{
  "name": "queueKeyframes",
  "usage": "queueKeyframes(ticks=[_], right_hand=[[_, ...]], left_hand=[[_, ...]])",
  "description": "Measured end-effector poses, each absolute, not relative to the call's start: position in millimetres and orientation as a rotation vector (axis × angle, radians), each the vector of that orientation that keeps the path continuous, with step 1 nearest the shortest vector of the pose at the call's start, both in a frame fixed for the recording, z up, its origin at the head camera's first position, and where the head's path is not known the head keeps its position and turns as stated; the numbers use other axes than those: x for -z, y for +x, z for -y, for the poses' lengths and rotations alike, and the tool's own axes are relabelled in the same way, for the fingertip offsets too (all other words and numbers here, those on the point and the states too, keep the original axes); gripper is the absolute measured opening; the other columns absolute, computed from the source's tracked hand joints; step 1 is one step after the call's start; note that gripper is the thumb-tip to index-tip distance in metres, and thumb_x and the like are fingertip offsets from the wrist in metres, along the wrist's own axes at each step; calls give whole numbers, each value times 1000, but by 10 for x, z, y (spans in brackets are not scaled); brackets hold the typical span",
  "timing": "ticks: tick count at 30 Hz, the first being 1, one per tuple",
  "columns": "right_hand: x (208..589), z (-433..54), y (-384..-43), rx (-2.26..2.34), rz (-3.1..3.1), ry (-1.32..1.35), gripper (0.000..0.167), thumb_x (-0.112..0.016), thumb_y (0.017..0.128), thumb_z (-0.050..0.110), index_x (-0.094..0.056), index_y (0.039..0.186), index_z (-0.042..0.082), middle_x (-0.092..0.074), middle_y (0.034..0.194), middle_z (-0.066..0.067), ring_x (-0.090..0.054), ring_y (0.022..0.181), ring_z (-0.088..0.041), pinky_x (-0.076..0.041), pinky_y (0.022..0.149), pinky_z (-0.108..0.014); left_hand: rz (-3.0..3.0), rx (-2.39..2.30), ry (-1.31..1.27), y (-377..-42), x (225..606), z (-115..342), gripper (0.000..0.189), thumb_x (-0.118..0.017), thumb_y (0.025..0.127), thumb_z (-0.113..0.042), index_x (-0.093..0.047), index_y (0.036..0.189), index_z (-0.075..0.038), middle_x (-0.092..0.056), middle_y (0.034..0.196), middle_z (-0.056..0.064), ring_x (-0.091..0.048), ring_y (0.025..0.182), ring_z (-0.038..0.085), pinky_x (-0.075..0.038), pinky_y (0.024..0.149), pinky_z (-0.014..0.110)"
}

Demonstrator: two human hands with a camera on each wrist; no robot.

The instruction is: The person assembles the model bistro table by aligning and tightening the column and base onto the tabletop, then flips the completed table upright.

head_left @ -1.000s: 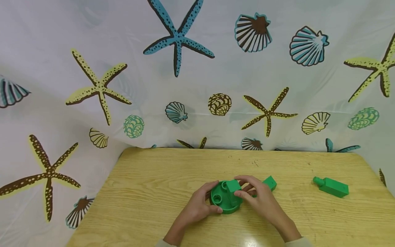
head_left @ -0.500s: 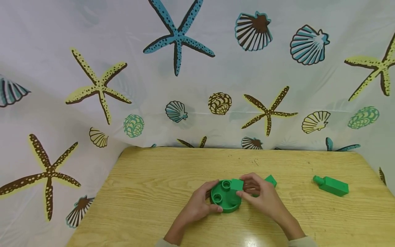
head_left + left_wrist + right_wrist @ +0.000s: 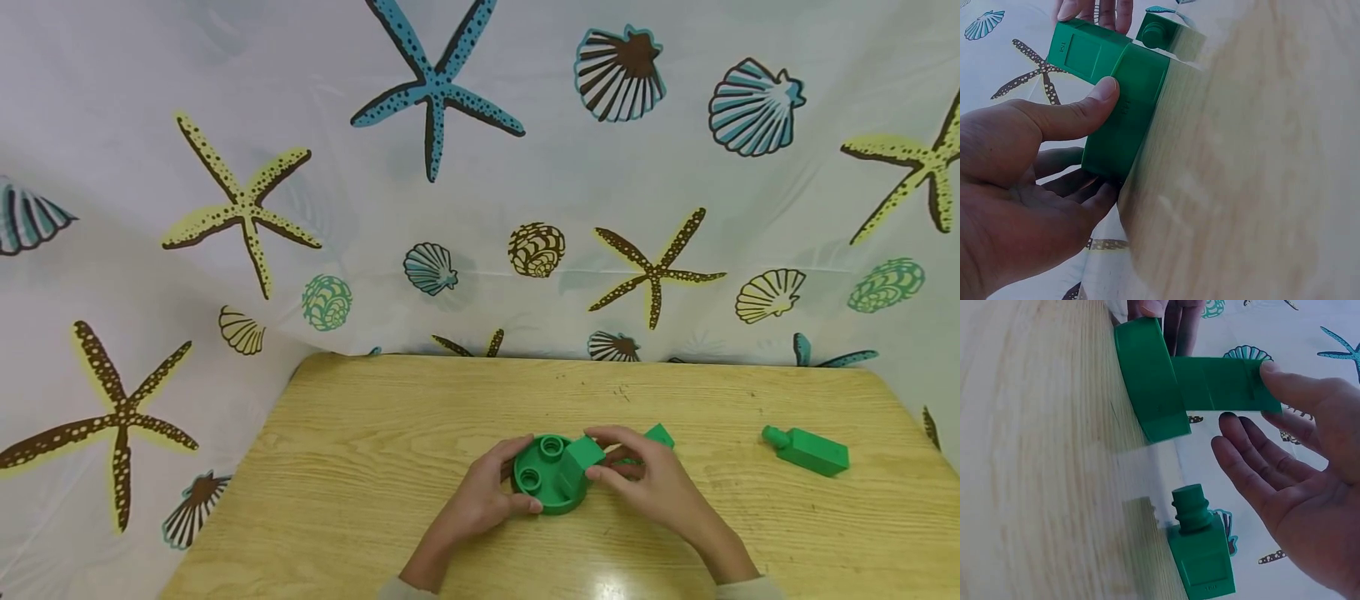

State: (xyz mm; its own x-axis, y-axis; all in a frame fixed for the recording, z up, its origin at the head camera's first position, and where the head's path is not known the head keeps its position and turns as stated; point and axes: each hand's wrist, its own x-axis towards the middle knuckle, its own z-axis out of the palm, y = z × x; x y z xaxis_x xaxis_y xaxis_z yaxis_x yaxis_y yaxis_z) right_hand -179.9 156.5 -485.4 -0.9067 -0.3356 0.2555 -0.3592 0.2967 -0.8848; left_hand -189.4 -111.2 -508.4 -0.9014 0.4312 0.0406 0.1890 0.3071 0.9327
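- Left hand (image 3: 483, 500) is partly closed round the green round base (image 3: 552, 492), thumb on one side of its wall and fingers on the other, holding it on the counter (image 3: 390, 433).
- Right hand (image 3: 654, 485) pinches the upper end of the standing leg (image 3: 582, 460) between thumb and forefinger; I see its other fingers spread clear in the right wrist view.
- Step in hand, as I judge it: turning that leg into the base. I can't tell how deep the thread sits. Next I'd want the base held firm, the leg kept square, and a short twist, release and regrip.
- Base, the one container I see, is a shallow dish with a raised rim. Two sockets (image 3: 551, 447) in it have nothing fitted; the leg rises from its right side and may hide another socket from me.
- Near leg (image 3: 660, 437) lies just beyond the right hand, which partly covers it.
- Far leg (image 3: 816, 452) lies well off to the right on its side, neck towards the base.
- Curtain (image 3: 360, 208) with starfish and shells hangs behind.
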Motion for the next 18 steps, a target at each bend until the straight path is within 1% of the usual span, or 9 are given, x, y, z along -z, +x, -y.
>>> queueKeyframes(ticks=[5,7,10,14,16,18], right_hand=[[4831,-1618,-1799,-1764,2481,703,37,-79,93,16,-68,128,12,-68,126,-6,-68,112,-23,-59,90,-34],[4818,-1626,-1802,-1806,2472,712,35,-79,93,15,-68,126,10,-69,124,-7,-69,113,-23,-59,91,-35],[4801,-1636,-1800,-1854,2475,699,34,-81,91,15,-68,121,8,-71,120,-9,-70,110,-22,-59,90,-34],[4790,-1639,-1797,-1880,2489,674,33,-84,88,17,-67,115,7,-71,115,-11,-72,106,-25,-60,88,-33],[4788,-1632,-1792,-1871,2495,681,34,-85,87,17,-67,113,7,-70,113,-11,-72,104,-26,-60,87,-34],[4791,-1620,-1786,-1853,2494,718,35,-85,87,16,-67,115,7,-69,114,-11,-71,102,-27,-61,87,-38]], left_hand=[[-2356,-1643,565,-1906,5096,1117,87,-86,80,1,-41,154,3,-44,153,22,-46,141,37,-42,113,45],[-2360,-1639,566,-1910,5097,1118,87,-86,81,1,-41,154,3,-44,153,22,-45,141,37,-42,113,45],[-2365,-1631,569,-1906,5092,1122,87,-87,81,0,-41,154,3,-43,154,22,-45,141,37,-42,114,45],[-2364,-1632,573,-1901,5082,1122,87,-86,81,0,-41,154,3,-43,154,22,-45,142,37,-42,114,44],[-2365,-1633,573,-1903,5082,1119,86,-86,81,0,-40,154,3,-44,154,21,-45,141,36,-41,114,44],[-2365,-1635,574,-1899,5080,1118,86,-86,81,0,-40,154,4,-45,153,21,-45,141,36,-41,114,45]])
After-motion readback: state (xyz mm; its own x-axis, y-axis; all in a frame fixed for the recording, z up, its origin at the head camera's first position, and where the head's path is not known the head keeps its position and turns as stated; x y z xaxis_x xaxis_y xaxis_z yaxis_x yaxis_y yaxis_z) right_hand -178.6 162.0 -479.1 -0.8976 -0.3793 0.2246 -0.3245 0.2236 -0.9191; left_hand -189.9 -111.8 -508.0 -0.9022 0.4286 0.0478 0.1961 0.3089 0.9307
